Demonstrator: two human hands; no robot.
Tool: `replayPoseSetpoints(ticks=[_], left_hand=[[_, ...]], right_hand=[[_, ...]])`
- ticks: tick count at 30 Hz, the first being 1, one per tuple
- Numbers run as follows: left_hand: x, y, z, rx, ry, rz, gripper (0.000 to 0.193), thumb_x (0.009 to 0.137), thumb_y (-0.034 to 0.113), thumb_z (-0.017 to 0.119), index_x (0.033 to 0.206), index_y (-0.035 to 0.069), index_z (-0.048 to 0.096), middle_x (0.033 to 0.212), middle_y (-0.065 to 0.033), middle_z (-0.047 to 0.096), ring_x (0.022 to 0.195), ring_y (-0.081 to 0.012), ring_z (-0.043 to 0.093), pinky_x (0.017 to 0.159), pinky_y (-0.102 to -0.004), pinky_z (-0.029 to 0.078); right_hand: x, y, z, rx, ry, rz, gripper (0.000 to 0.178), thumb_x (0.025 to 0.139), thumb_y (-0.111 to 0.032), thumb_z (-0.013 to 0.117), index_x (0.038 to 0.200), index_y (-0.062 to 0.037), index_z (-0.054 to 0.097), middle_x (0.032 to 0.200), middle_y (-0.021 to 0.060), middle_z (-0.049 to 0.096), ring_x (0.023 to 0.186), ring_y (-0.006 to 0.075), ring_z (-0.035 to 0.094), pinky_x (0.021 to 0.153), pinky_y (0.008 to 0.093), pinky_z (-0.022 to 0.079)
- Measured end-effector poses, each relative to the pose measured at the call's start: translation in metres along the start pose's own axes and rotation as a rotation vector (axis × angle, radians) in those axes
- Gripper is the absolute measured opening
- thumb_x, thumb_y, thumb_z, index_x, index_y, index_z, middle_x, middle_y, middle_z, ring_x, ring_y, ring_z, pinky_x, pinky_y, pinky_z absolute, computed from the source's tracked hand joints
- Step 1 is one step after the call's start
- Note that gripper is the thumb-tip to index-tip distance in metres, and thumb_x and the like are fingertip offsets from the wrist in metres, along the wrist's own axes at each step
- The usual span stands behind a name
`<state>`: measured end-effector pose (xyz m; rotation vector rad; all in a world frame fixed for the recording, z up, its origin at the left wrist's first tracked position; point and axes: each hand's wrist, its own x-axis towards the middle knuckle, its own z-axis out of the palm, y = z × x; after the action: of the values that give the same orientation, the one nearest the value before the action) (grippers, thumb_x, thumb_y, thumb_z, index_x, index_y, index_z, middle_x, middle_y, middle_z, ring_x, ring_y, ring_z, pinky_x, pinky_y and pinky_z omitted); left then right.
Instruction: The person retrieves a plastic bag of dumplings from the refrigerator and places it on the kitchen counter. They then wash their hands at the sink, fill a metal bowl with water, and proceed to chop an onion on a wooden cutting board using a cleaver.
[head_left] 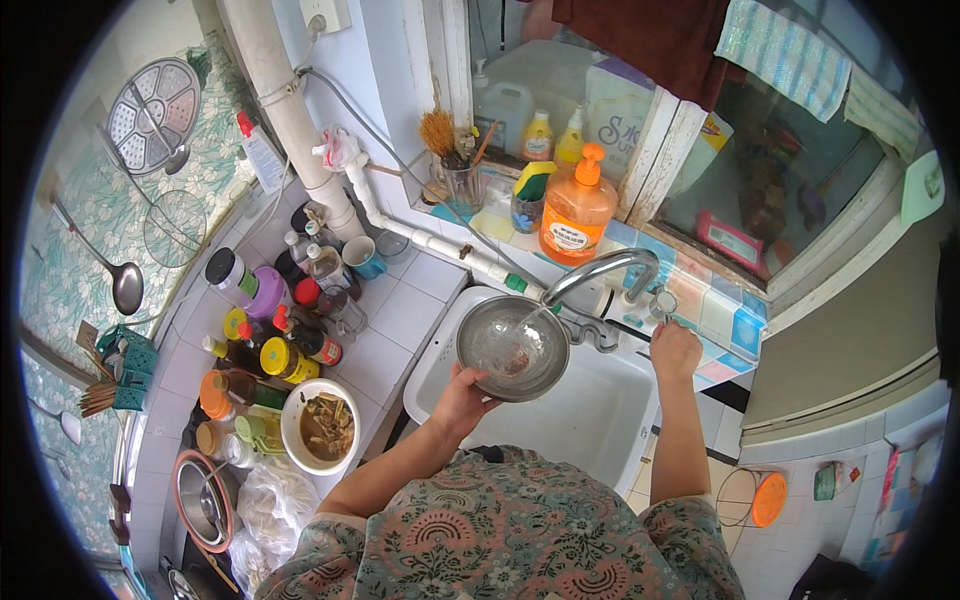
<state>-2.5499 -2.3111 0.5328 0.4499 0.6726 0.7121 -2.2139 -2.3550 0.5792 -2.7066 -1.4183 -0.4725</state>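
A round metal bowl (548,376) is held over the white sink (592,425) by my left hand (463,402), whose fingers grip its near left rim. Water runs from the curved chrome faucet (605,262) into the bowl and splashes about inside. Something reddish shows at the bottom under the water, too blurred to name. My right hand (676,350) is closed on the faucet handle (663,304), to the right of the spout.
Behind the sink stand an orange pump bottle (578,215), a sponge holder (528,214) and a glass of brushes (462,186). Sauce bottles (308,335), a blue mug (364,258) and a white bowl of food (320,425) crowd the tiled counter at left.
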Motion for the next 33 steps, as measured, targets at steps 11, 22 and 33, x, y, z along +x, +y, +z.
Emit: replayPoseSetpoints(ticks=[11, 22, 33], left_hand=[[-0.005, -0.007, 0.005, 0.000, 0.007, 0.021, 0.063, 0.080, 0.017, 0.054, 0.133, 0.017, 0.019, 0.129, -0.0125, 0.040, 0.112, -0.0313, 0.051, 0.092, -0.0508, 0.043], [-0.012, -0.013, 0.008, 0.005, 0.018, 0.031, 0.066, 0.079, 0.016, 0.054, 0.134, 0.018, 0.018, 0.129, -0.0126, 0.040, 0.115, -0.0310, 0.049, 0.094, -0.0523, 0.041], [-0.040, -0.019, 0.001, -0.052, 0.125, 0.080, 0.068, 0.078, 0.012, 0.053, 0.135, 0.018, 0.016, 0.130, -0.0109, 0.039, 0.115, -0.0284, 0.047, 0.099, -0.0513, 0.038]], right_hand=[[0.000, -0.012, 0.003, -0.021, 0.017, 0.034, 0.025, 0.084, -0.023, 0.052, 0.072, -0.0060, 0.065, 0.071, 0.0126, 0.067, 0.066, 0.0270, 0.067, 0.062, 0.0365, 0.053], [-0.004, -0.004, -0.002, 0.074, -0.002, 0.055, 0.033, 0.088, -0.031, 0.050, 0.074, -0.0054, 0.065, 0.073, 0.0153, 0.066, 0.068, 0.0296, 0.066, 0.062, 0.0390, 0.053], [-0.103, -0.038, 0.020, 1.155, -0.643, -0.013, 0.067, 0.092, -0.041, 0.051, 0.141, -0.0039, 0.024, 0.108, 0.0159, 0.059, 0.093, 0.0250, 0.061, 0.078, 0.0379, 0.051]])
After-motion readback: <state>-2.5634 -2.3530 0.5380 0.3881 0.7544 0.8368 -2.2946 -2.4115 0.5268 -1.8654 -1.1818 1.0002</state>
